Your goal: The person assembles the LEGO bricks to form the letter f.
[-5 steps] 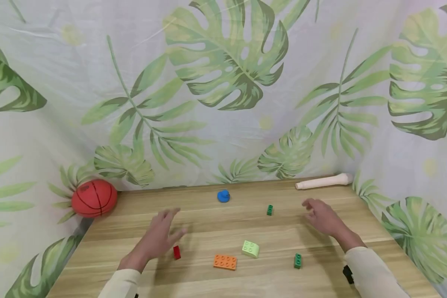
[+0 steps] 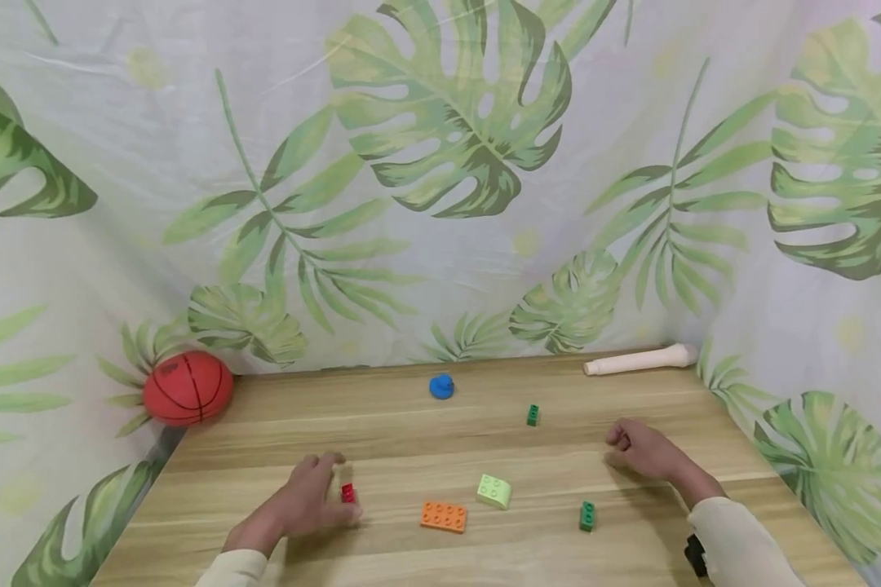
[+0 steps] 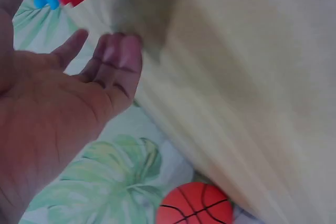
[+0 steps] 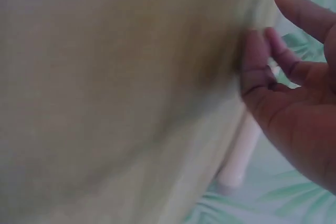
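Observation:
My left hand [image 2: 299, 499] is low over the left of the table, its thumb and fingers spread around a small red toy brick [image 2: 348, 492] without gripping it. In the left wrist view, that brick shows beyond the relaxed fingers [image 3: 123, 59]. On the right side, my right hand [image 2: 648, 451] hovers over the wood with its fingers loosely bent and holds nothing. Between the hands lie an orange brick [image 2: 444, 517], a light green curved brick [image 2: 493, 492] and a dark green brick [image 2: 586, 515].
Another dark green brick [image 2: 532, 415] and a blue toy duck [image 2: 441, 386] sit farther back. A red basketball [image 2: 188, 388] is at the back left corner, and a pale microphone-shaped stick [image 2: 639, 359] lies along the back right edge. A leaf-print curtain [image 2: 440, 269] borders the wooden table [image 2: 411, 448].
My left hand has come down and nearer me, bringing its fingers beside the red brick. The right hand has dropped slightly nearer, its fingers a little more bent.

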`<action>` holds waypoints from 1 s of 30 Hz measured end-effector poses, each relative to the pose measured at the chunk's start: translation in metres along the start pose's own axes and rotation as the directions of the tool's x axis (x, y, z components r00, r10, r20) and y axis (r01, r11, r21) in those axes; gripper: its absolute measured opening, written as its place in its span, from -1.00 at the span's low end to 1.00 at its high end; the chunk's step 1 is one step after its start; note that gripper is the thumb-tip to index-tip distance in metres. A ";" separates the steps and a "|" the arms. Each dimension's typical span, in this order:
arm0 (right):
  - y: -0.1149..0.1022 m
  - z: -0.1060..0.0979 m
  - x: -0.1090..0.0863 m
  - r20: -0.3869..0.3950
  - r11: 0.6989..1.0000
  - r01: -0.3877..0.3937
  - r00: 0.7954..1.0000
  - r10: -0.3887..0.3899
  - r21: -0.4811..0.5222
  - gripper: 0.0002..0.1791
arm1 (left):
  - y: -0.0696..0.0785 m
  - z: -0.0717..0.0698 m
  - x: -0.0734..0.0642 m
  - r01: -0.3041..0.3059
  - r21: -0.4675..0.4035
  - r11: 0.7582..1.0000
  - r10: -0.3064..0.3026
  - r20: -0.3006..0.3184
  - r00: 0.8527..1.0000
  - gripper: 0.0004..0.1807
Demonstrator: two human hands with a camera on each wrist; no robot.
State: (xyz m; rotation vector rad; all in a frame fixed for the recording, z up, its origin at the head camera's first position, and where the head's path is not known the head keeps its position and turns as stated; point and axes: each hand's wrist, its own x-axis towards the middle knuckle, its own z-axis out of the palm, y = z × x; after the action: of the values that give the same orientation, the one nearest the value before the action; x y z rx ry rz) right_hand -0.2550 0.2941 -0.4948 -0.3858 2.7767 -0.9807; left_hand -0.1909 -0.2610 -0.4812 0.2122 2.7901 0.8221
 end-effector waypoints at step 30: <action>0.023 0.014 -0.004 -0.034 0.987 0.096 0.995 -0.092 0.125 -0.77 | 0.048 0.070 0.116 -0.280 -0.098 0.955 0.266 -0.134 0.955 -0.67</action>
State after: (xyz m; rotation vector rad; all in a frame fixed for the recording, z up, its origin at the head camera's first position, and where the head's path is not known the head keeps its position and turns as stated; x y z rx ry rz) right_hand -0.2515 0.3041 -0.5200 -0.4915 2.7246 -1.1860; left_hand -0.2812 -0.1619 -0.5317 0.5575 2.8506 1.0909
